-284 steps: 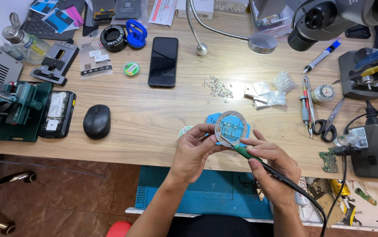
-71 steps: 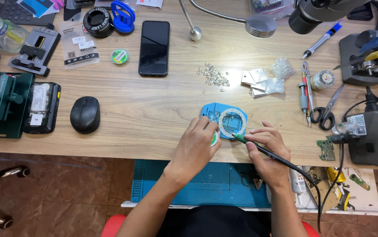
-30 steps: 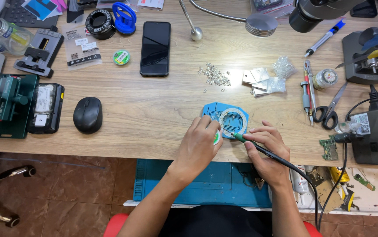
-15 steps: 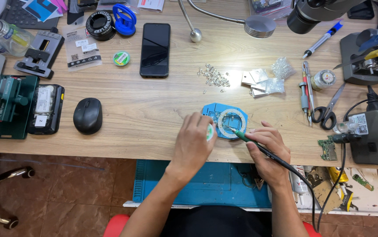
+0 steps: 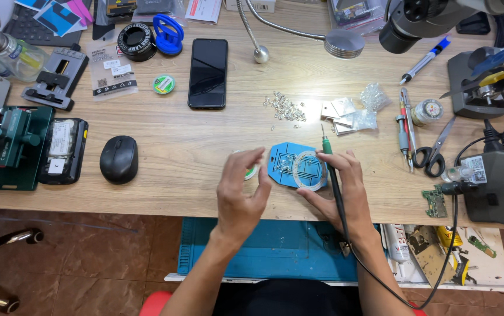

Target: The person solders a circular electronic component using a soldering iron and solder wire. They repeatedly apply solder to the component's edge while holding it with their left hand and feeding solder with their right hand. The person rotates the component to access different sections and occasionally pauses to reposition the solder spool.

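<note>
On the worktop (image 5: 193, 146), the holder plate (image 5: 296, 166) lies near the front edge, between the left hand (image 5: 241, 196) and the right hand (image 5: 339, 187), which holds the soldering iron (image 5: 331, 167) upright at the plate's right edge. The mouse (image 5: 118, 159) lies well left; the phone (image 5: 208, 73) behind; scissors (image 5: 433, 155) right.

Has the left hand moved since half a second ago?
Yes. The left hand has lifted off the blue holder and drawn back left, fingers spread; the holder stays on the table edge.
</note>
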